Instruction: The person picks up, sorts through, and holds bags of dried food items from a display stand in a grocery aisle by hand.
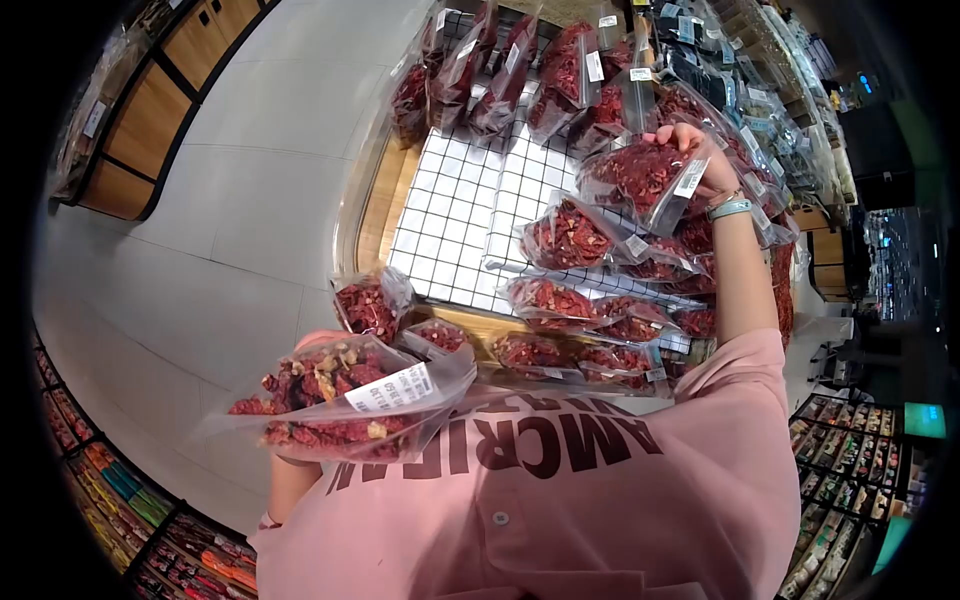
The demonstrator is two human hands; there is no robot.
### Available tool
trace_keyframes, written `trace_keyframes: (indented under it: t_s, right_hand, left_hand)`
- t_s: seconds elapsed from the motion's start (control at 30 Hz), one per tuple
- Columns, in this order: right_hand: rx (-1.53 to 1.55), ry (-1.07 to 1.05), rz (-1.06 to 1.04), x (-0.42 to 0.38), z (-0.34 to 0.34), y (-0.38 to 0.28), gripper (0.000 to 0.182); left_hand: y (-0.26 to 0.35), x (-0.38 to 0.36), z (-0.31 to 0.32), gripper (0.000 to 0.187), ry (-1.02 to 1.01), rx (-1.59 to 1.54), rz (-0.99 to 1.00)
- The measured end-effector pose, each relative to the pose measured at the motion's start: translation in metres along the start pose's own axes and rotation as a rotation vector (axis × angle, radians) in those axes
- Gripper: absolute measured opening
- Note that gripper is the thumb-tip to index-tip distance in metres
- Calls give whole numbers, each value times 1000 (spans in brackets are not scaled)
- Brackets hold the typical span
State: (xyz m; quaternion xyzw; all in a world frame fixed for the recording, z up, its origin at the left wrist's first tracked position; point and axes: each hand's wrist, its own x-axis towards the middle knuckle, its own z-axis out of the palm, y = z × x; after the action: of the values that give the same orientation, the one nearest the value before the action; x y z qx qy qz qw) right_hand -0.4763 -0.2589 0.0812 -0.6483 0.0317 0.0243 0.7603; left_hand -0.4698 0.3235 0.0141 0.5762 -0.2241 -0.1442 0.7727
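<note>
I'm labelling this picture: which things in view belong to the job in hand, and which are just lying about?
Likely job in hand:
clear plastic bag of dried red pieces, held by the left hand
similar clear red-filled bag at the right hand
white, black-gridded display surface

Just about:
brown wooden black-framed cabinet
rows of multicoloured packets
</note>
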Motion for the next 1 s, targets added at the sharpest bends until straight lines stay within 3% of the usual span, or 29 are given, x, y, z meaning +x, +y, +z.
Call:
trace_keyframes:
  t_s: [0.27, 0.47, 0.6, 0.83, 1.0]
  right_hand:
    - [-302, 9, 416, 35, -6, 33, 21]
    - [-377, 51, 508, 54, 3, 25, 24]
    - [-338, 218, 489, 61, 13, 21, 23]
    - [-477, 75, 368, 67, 19, 59, 16]
    - [-890, -219, 373, 72, 51, 68, 37]
  left_hand:
    - [-16, -6, -4, 57, 84, 19, -16]
    - [-20, -1, 0, 57, 74, 5, -4]
    - [-20, 6, 6, 57, 64, -23, 4]
    - [-21, 33, 20, 57, 36, -68, 38]
    - [-22, 34, 14, 57, 29, -62, 50]
